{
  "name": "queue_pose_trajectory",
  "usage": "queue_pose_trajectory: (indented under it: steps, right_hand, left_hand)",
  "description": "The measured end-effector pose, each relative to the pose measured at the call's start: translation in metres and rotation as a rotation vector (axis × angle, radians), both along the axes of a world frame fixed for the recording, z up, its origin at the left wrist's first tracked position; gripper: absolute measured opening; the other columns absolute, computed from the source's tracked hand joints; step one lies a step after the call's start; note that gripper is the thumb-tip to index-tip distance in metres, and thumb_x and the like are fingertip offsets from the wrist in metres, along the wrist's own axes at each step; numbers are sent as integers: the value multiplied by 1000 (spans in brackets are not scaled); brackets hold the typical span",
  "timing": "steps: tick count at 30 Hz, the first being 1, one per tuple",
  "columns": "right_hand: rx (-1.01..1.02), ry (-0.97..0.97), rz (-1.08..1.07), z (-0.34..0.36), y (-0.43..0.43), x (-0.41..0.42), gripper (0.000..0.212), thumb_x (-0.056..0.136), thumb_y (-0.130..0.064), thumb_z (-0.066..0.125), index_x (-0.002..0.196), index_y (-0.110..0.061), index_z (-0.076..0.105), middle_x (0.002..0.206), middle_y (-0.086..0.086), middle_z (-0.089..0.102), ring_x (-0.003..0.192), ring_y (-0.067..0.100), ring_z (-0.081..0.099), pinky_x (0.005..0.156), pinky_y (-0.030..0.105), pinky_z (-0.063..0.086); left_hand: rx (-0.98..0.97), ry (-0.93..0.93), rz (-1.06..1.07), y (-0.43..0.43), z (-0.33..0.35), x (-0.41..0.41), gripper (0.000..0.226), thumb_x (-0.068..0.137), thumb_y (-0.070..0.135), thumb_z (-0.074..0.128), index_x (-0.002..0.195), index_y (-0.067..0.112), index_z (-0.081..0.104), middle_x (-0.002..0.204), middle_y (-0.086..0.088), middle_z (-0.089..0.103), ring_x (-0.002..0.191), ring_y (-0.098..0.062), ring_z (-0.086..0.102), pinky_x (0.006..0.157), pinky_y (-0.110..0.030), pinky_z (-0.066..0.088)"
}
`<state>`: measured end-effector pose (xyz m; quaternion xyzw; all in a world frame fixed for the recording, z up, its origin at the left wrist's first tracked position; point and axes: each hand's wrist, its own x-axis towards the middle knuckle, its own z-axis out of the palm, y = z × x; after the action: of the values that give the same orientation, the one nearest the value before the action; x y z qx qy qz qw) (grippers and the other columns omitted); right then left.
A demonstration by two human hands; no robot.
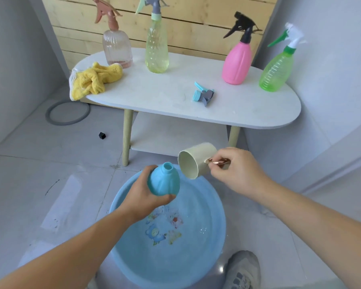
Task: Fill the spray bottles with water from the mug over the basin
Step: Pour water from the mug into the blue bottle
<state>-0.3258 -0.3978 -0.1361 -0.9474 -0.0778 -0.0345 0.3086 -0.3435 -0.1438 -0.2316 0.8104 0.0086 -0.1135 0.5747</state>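
My left hand (141, 195) grips an uncapped light-blue spray bottle (164, 180) over the blue basin (215, 230), which holds water. My right hand (236, 171) pinches the copper handle of a cream mug (193, 160). The mug is tipped on its side, its mouth facing left, just right of the bottle's open neck. No water stream is visible. The bottle's blue and grey spray head (203, 94) lies on the white table (258, 113). Standing on the table are a clear pink bottle (117, 46), a yellow-green bottle (156, 49), a pink bottle (237, 61) and a green bottle (276, 69).
A yellow cloth (92, 80) lies on the table's left end. A grey ring (68, 111) and a small black cube (102, 135) lie on the tiled floor. A grey shoe (243, 270) stands beside the basin. Walls close in on both sides.
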Motion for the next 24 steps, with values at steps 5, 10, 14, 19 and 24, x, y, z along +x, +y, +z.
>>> queue_pose_trajectory:
  steps: [5, 10, 14, 19, 24]
  right_hand:
    - [482, 165, -245, 31, -28, 13, 18, 89, -22, 60, 75, -14, 67, 83, 11, 69, 83, 23, 71, 83, 41, 59]
    - [984, 175, -383, 60, -54, 31, 21, 97, -12, 52, 78, -9, 59, 93, 19, 61, 93, 30, 63, 82, 43, 60]
    - [1159, 94, -427, 80, -79, 49, 17, 98, -11, 48, 82, -8, 54, 91, 19, 59, 90, 32, 62, 81, 45, 59]
    - [1195, 64, -483, 88, -106, 78, 15, 95, -13, 50, 82, -7, 54, 101, 22, 60, 92, 33, 62, 91, 47, 56]
    - [1224, 96, -513, 83, -121, 108, 15, 94, -12, 49, 81, -7, 53, 103, 22, 62, 91, 33, 62, 91, 47, 56]
  left_hand:
    - [-38, -98, -15, -11, 34, 14, 73, 69, 18, 94, 126, 37, 52, 108, 17, 64, 96, 2, 64, 72, -19, 57]
    - [-47, -176, -43, -24, 74, 26, 74, 66, 25, 95, 125, 39, 51, 104, 21, 65, 94, 5, 64, 72, -17, 56]
    - [-48, -224, -66, -38, 105, 39, 71, 64, 30, 95, 118, 47, 52, 104, 25, 65, 95, 4, 65, 75, -18, 56]
    - [-32, -288, -81, -53, 140, 63, 68, 67, 25, 95, 120, 38, 54, 106, 12, 66, 92, 4, 63, 70, -12, 53]
    - [-47, -319, -49, -63, 164, 95, 78, 54, 43, 89, 123, 37, 55, 108, 11, 67, 91, 3, 64, 71, -19, 53]
